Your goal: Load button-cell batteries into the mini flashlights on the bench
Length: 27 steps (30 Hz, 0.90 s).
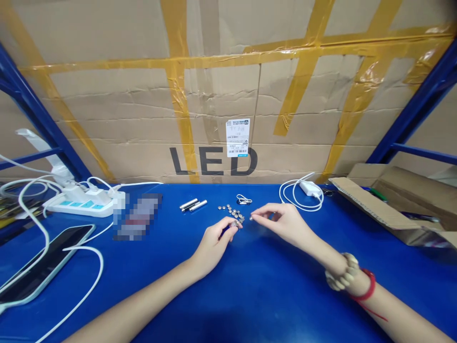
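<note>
My left hand is closed around a small silver cylinder, its tip poking out past the fingers. My right hand pinches a tiny round metal piece between thumb and forefinger, just right of the cylinder's tip. Both hands hover over the blue table. Just beyond them lies a cluster of several small silver button cells. Two more silver cylinders lie to the left of that cluster. A bead bracelet and a red cord are on my right wrist.
A white power strip with plugs and white cables sits at the left, a phone in front of it. A white charger with cable lies at the back right, beside an open cardboard box. A taped cardboard wall stands behind.
</note>
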Available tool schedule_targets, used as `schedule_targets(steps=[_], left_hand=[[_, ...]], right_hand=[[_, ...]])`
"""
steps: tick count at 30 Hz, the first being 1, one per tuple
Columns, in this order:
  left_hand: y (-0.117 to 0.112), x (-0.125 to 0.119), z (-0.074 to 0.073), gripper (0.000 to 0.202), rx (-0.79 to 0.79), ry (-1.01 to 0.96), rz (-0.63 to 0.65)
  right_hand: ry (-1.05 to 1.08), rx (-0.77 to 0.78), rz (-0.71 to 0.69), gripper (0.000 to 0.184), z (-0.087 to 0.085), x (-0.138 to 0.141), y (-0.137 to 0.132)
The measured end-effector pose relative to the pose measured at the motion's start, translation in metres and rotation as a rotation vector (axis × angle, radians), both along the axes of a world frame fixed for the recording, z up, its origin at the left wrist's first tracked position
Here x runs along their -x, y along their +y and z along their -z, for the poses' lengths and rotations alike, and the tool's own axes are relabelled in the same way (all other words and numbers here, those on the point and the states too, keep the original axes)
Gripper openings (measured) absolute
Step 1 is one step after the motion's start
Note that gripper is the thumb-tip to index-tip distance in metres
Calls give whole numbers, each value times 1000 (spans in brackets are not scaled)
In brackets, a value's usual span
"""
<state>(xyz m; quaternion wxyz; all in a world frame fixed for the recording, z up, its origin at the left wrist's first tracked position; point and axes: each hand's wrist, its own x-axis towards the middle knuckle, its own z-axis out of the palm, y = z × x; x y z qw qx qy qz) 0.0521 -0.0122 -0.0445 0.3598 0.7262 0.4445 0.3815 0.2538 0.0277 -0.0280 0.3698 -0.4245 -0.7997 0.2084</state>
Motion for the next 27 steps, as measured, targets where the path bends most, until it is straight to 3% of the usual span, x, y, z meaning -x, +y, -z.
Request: schedule_targets(steps=[2,6,11,22,27], left_hand=[[-1,0,-1,27,-18,26,37],[-3,-1,-2,23,-62,26,95],[-5,-1,1,24,-142,32,108],[-10,4,7,22,-395,192,153],[-11,3,11,21,-544,183,128]], right_hand=[[79,73,-93,20,-7,8,-10],[164,76,-178,17,-10,17,-20],[163,180,-177,16,-5,15,-16],[238,716,-152,16,2,18,-17],[257,780,-144,20,3,21,-18]])
